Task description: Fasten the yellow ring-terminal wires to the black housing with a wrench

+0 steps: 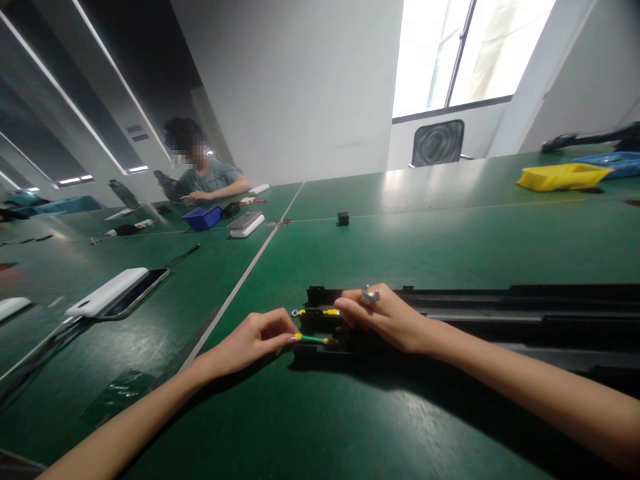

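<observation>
My left hand (pixel 267 337) pinches the yellow end of a short green-and-yellow wire (pixel 314 339) at the near left end of long black channel-shaped parts (pixel 480 327). The wire's other end runs into the black part. My right hand (pixel 383 313) is curled over the channels' left end, a ring on one finger. Its fingertips are closed beside a yellow lead (pixel 327 312) with a metal ring terminal (pixel 295 313) at its tip. Whether those fingertips grip the lead or something under them is hidden.
The green table (pixel 450 240) carries a small black block (pixel 343 219), a yellow bin (pixel 563 177) and a blue bin (pixel 203 218). A phone (pixel 135 293) and white power bank (pixel 107 292) lie left. A co-worker (pixel 210 177) sits across; an office chair (pixel 438 143) stands behind.
</observation>
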Demonstrator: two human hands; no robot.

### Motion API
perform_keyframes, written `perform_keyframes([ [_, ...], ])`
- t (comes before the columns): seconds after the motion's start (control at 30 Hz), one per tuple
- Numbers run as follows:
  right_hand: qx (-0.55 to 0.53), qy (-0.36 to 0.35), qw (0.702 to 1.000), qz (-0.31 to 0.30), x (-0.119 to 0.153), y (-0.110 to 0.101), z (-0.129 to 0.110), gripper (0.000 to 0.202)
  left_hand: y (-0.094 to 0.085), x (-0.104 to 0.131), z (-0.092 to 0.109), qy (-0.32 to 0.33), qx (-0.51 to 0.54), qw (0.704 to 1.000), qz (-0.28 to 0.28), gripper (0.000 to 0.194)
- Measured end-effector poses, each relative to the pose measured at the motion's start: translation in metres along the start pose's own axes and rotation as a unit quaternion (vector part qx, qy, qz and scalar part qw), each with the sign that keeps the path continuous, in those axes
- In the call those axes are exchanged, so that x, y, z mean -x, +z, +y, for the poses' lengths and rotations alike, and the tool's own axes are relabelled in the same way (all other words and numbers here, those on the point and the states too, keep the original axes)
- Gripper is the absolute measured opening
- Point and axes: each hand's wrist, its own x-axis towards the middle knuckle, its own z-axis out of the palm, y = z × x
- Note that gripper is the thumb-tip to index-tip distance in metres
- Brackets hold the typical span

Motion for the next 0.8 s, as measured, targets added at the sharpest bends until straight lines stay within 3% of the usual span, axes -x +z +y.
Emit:
perform_keyframes([
  [0.8,-0.010,-0.003,1.000,-0.014,0.0000,-0.0009,-0.0012,0.051,-0.0003,0.0002,0.0023,-0.004,-0.008,1.000,0.001,0.018],
])
